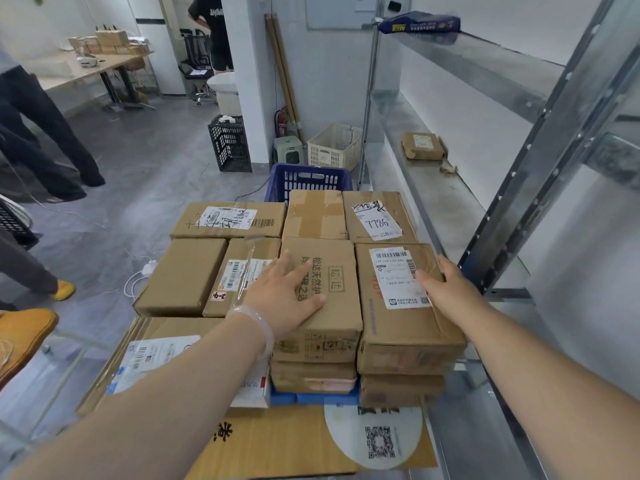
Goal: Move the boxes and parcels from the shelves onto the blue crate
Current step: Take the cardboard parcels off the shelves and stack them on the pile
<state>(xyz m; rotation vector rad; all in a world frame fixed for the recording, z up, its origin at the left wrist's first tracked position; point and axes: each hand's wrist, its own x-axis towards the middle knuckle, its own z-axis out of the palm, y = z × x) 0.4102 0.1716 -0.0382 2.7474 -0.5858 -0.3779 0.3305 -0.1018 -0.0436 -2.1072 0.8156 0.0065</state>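
Observation:
Several brown cardboard boxes are stacked in front of me over the blue crate, whose far wall shows behind them. My left hand lies flat, fingers spread, on the box with printed characters. My right hand rests on the right edge of the box with a white barcode label; its fingers lie over the box's top and side. On the metal shelves to the right, a small brown parcel lies on the middle shelf and a dark blue packet on the top one.
A large flat cardboard box lies nearest me. A black crate, green stool and white basket stand by the far wall. People stand at the left; another is at the back. Cables cross the grey floor.

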